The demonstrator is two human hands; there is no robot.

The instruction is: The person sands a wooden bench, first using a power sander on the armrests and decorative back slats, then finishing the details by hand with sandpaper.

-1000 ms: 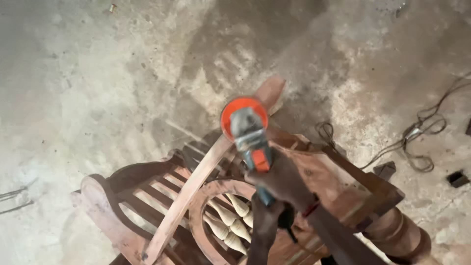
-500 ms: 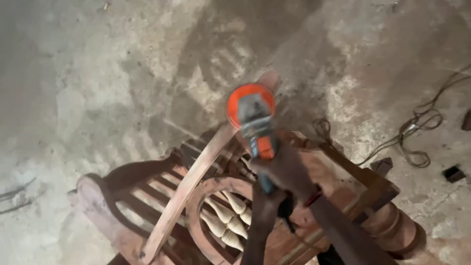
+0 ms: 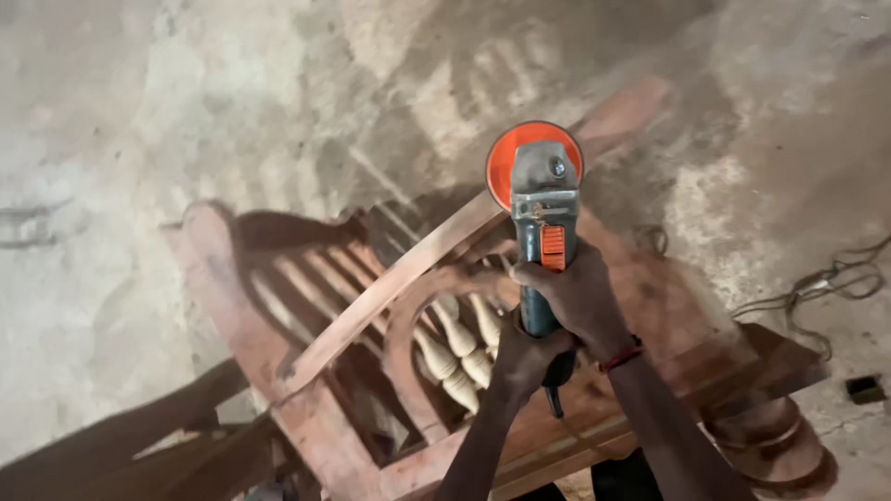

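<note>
Both hands hold an angle grinder (image 3: 541,204) with an orange disc guard and a grey-green body. My right hand (image 3: 580,297) wraps the body just behind its orange switch. My left hand (image 3: 522,357) grips the rear end of the tool from below. The disc sits over a long curved wooden rail (image 3: 390,283) that lies diagonally across a carved reddish wooden furniture frame (image 3: 306,408). The frame has slats and pale turned spindles (image 3: 455,353) set inside a round opening. Whether the disc touches the rail is unclear.
The frame lies on a dusty concrete floor (image 3: 139,121). A cable (image 3: 817,283) trails over the floor at the right, near a small dark block (image 3: 865,388). A turned wooden leg (image 3: 775,445) sticks out at the lower right. Dark wooden parts (image 3: 121,445) lie at the lower left.
The grinder has moved up and right along the rail, toward its far end. The view has shifted, so the frame now sits lower and closer.
</note>
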